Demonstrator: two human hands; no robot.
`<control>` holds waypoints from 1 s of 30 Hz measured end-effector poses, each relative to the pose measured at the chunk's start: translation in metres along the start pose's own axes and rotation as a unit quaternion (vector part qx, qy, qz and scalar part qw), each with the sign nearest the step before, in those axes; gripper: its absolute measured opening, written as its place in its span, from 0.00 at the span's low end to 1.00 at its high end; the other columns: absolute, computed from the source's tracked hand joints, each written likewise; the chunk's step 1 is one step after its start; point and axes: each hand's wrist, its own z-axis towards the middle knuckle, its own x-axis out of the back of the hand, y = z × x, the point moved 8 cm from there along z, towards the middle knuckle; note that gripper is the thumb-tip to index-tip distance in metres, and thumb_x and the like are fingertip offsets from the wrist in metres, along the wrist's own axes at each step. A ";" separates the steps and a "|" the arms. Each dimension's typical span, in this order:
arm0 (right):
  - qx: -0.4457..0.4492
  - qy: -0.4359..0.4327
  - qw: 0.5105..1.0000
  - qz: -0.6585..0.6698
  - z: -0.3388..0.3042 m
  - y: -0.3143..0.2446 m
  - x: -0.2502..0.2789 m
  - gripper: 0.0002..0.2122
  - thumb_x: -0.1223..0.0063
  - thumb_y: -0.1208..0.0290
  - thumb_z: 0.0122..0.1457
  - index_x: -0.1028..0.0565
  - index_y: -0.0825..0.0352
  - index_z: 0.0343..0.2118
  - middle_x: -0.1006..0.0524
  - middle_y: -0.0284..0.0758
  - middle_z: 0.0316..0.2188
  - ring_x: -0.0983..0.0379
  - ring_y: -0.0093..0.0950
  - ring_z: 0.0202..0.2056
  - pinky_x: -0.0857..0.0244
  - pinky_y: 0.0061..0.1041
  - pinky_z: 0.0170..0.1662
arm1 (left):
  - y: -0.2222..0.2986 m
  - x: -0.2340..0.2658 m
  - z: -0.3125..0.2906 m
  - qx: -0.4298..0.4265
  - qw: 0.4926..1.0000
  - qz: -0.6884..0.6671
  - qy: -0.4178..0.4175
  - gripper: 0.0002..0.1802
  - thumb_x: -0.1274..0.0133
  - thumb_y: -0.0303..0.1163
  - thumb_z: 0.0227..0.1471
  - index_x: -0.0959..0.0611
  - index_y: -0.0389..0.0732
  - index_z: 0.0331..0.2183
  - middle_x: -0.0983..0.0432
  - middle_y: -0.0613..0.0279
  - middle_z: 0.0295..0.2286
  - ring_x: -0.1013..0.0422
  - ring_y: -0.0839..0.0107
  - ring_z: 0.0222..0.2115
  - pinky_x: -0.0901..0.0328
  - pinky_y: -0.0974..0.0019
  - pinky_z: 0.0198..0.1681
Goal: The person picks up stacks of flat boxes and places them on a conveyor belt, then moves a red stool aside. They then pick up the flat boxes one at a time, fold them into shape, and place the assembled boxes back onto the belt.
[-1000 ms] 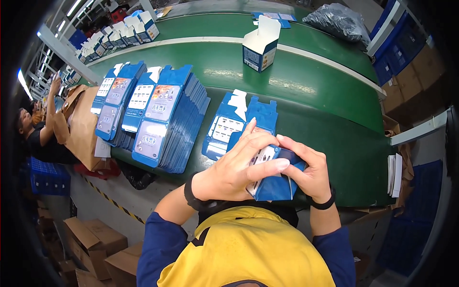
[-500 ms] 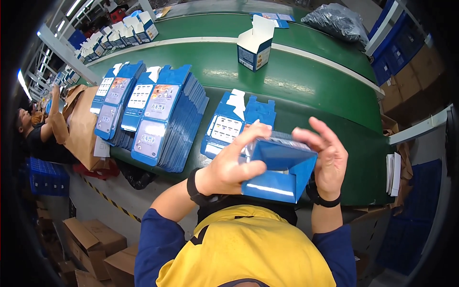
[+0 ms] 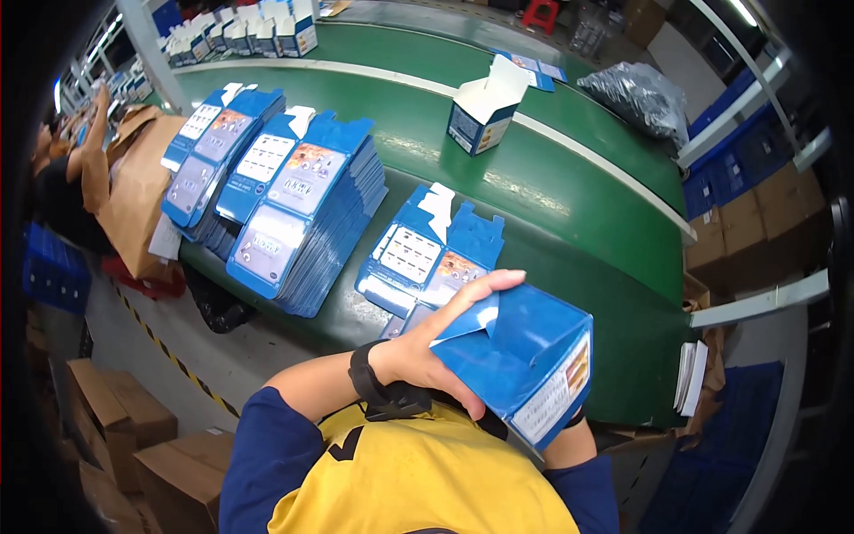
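Close in front of my body I hold a blue carton [image 3: 544,325], tilted, with a printed side panel turned to the lower right. My left hand [image 3: 431,349] is closed on its left side, fingers along the upper edge and thumb below. My right hand is hidden behind the carton; only its wrist and forearm [image 3: 569,448] show. Just beyond the left hand, flattened blue cartons [image 3: 411,252] lie on the dark green work surface. To their left stands a tall stack of flattened cartons [image 3: 342,209], with another stack [image 3: 213,147] beside it.
On the green conveyor belt [image 3: 569,200] stands a formed carton [image 3: 480,125] with raised white flaps. More formed cartons [image 3: 294,36] line the far left. A grey plastic bag [image 3: 636,98] lies at the far right. Brown boxes [image 3: 182,472] sit on the floor at left; a person works there.
The carton has turned and tilted so its printed side faces the lower right. My right hand has gone from its upper right edge to behind it. The view has swung round.
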 end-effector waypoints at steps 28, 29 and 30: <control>-0.012 0.333 0.875 -0.350 0.136 -0.041 0.225 0.42 0.34 0.77 0.38 0.48 0.69 0.57 0.33 0.39 0.48 0.36 0.32 0.49 0.43 0.27 0.53 | -0.035 0.125 -0.015 0.216 0.741 0.627 0.105 0.53 0.36 0.39 0.33 0.46 0.45 0.58 0.39 0.43 0.44 0.40 0.48 0.46 0.40 0.49 0.44; 0.042 0.344 0.860 -0.376 0.146 -0.043 0.240 0.44 0.33 0.78 0.36 0.50 0.68 0.57 0.35 0.40 0.49 0.38 0.32 0.51 0.44 0.27 0.53 | -0.053 0.132 -0.029 0.327 0.725 0.599 0.089 0.56 0.34 0.44 0.31 0.46 0.42 0.58 0.36 0.45 0.40 0.37 0.51 0.42 0.38 0.52 0.41; 0.034 0.353 0.859 -0.369 0.150 -0.031 0.265 0.46 0.33 0.78 0.35 0.51 0.67 0.58 0.36 0.40 0.50 0.39 0.32 0.52 0.44 0.27 0.54 | -0.054 0.126 -0.031 0.308 0.692 0.648 0.083 0.57 0.34 0.47 0.30 0.46 0.42 0.58 0.35 0.49 0.37 0.36 0.53 0.39 0.37 0.54 0.38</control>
